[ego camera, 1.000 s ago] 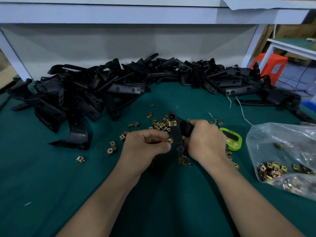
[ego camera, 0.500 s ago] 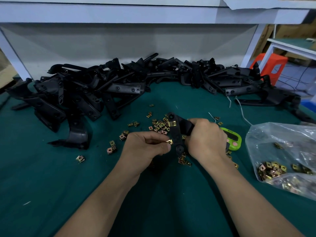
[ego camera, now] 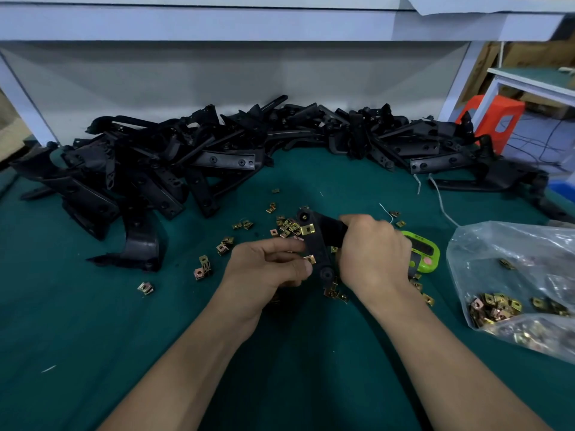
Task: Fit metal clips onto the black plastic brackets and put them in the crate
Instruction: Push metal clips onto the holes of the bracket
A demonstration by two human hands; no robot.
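Your counter (ego camera: pixel 93 337) has a dark green top. A lime-green device (ego camera: pixel 431 253) with a dark screen and a pink button lies flat on it, right of centre and partly hidden. A clear plastic bag (ego camera: pixel 513 259) lies crumpled at your right edge, near the device but apart from it. A thin white cord (ego camera: pixel 438 200) trails over the counter beyond the bag. A white shelf (ego camera: pixel 217 26) runs overhead along the back, on white uprights (ego camera: pixel 457 76). Past the right upright, an orange stool (ego camera: pixel 497 119) stands by a white-framed second table (ego camera: pixel 535 79). Dark cables (ego camera: pixel 535 144) lie below it.
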